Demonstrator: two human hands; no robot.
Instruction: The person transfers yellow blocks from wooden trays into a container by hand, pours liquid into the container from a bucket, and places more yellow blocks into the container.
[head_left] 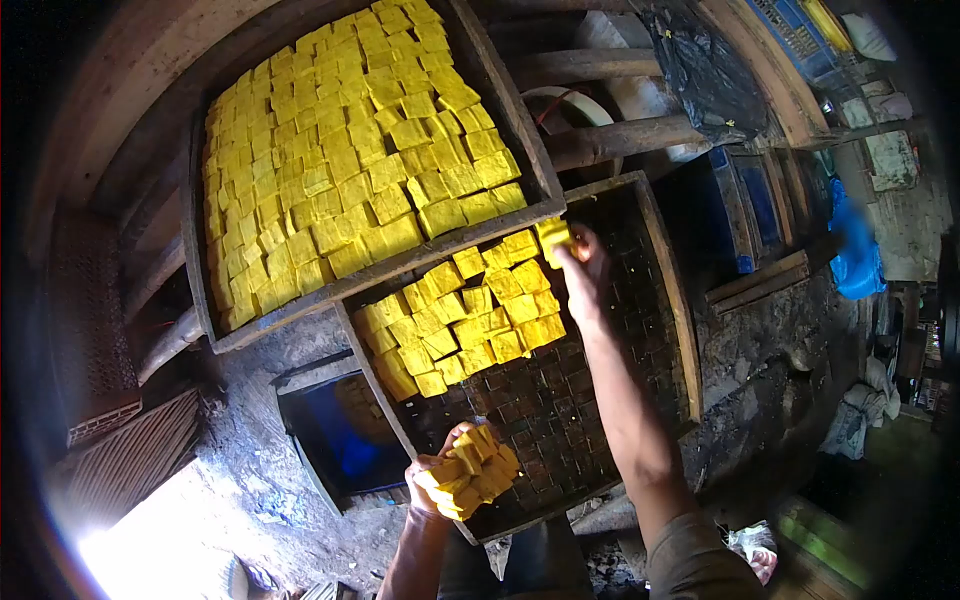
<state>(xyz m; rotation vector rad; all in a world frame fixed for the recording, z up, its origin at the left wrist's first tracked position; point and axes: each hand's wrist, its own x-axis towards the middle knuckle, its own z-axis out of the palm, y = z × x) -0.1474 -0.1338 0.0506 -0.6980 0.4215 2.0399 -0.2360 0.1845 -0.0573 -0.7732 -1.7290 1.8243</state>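
Note:
My left hand [424, 492], low in the middle of the head view, is wrapped round a clump of several yellow tofu blocks [470, 470]. Farther forward, my right hand [587, 275] pinches a yellow tofu block [552, 238] near the upper end of a woven tray [620, 340] with a wooden frame. Rows of tofu blocks [455, 320] lie close together on the tray's upper left part, just left of my right hand. Its fingertips are partly hidden behind the block.
A larger wooden-framed tray [380, 262] packed with yellow blocks overlaps the woven tray's upper left corner. Wooden poles [625, 143] and a black plastic bag [705, 70] are at the upper right. A blue plastic bag [855, 245] hangs farther right. A dark bin [335, 430] stands at the left.

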